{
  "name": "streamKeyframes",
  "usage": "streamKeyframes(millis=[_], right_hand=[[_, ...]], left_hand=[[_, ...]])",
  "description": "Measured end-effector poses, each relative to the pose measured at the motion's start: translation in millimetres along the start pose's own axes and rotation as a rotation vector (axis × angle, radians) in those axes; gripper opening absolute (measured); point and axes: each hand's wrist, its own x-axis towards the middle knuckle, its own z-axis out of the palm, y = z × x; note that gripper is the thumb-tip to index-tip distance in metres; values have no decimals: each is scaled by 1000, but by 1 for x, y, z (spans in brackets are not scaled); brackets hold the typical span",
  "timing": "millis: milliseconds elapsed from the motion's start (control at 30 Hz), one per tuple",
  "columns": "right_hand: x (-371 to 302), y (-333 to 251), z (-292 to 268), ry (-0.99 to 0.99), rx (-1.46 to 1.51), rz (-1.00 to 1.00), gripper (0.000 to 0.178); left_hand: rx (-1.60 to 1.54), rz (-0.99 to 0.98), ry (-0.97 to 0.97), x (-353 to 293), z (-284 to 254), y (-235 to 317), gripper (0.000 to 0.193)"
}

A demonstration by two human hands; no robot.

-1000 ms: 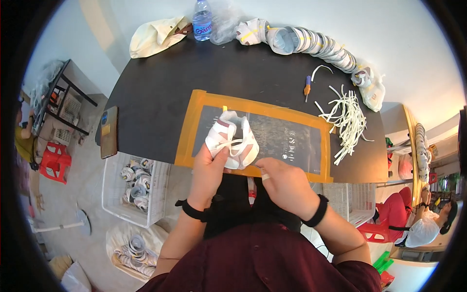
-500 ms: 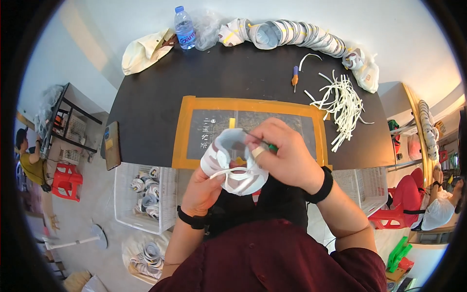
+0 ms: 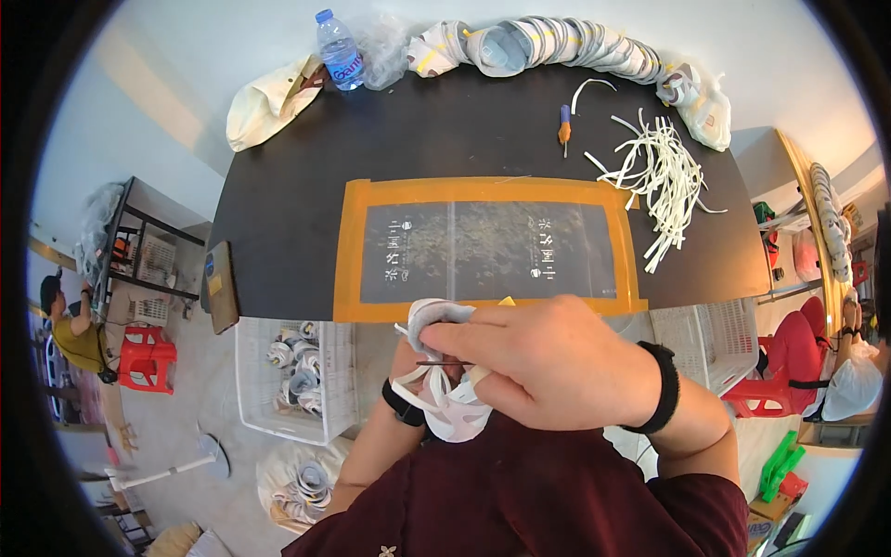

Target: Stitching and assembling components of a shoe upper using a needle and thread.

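white and grey shoe piece [image 3: 436, 408] sits in our left hand [image 3: 408, 390] while our right hand [image 3: 548, 362] pinches a thin needle [image 3: 436, 362], so next we must push it through slowly.

Workshop, cutting mat [image 3: 483, 190], stacked masks [image 3: 575, 42]

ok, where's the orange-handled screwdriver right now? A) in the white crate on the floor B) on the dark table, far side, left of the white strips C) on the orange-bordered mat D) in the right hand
B: the screwdriver lies on the table beyond the orange-bordered mat, just left of the white strips, away from both hands.
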Motion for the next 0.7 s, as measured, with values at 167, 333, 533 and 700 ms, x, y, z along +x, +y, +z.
streamKeyframes(millis=[167,333,533,700], right_hand=[[-3,11,-6,-141,24,56,50],[-4,15,-6,-169,27,76,53],[0,26,2,-43,138,18,39],[4,50,-16,454,-24,89,27]], left_hand=[[262,-92,-185,18,-11,-3,31],[505,3,-256,19,4,-4,32],[1195,410,-430,26,-6,-1,31],[208,305,-124,21,38,26,36]])
